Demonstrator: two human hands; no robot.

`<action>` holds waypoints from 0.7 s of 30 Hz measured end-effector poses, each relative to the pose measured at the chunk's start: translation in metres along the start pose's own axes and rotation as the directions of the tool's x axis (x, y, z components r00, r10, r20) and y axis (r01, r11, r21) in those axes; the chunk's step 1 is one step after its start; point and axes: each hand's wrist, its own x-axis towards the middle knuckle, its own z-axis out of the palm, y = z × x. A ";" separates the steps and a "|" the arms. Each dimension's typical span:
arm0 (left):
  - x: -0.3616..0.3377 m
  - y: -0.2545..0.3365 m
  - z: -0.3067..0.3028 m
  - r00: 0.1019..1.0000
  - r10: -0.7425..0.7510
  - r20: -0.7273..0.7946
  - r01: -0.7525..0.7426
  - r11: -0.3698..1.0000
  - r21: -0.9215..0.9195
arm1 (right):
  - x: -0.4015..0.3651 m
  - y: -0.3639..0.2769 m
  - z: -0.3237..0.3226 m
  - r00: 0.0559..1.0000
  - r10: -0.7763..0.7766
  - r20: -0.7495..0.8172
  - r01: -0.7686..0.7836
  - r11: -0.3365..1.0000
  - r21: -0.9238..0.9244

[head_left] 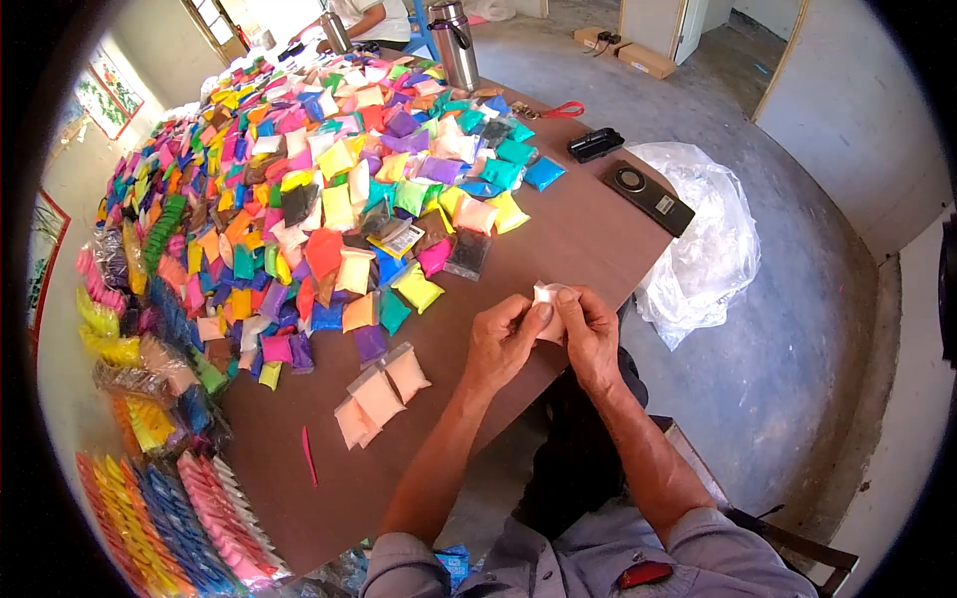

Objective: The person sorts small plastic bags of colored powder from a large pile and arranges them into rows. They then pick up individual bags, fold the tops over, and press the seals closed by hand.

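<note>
Near the table's right edge, my left hand (505, 337) and my right hand (590, 335) pinch a small pale peach plastic packet (551, 331) between thumbs and fingers. Much of the packet is hidden behind the fingers. Left of my forearms, a few flat peach packets (378, 398) lie partly overlapped on the brown table (538, 234). A thin pink plastic stick (308, 456) rests closer to the front edge. Beyond my hands spreads a large heap of small colourful packets (339, 204).
Stacked packet rows (214, 508) stand at the front left. A black phone-like device (648, 196), a black case (595, 145) and a steel thermos (455, 50) sit along the right side. A clear plastic bag (703, 239) is beside the table. Another person (374, 22) is at the far end.
</note>
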 end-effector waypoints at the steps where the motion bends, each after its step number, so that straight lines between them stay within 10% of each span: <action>1: 0.000 -0.001 0.000 1.000 0.015 -0.013 -0.015 0.999 0.039 | 0.000 -0.002 0.000 1.000 0.009 0.015 -0.009 0.999 -0.038; 21: -0.001 0.006 -0.001 0.993 0.004 -0.118 0.005 0.997 0.075 | -0.004 -0.021 0.006 0.998 0.057 -0.003 -0.056 0.957 -0.285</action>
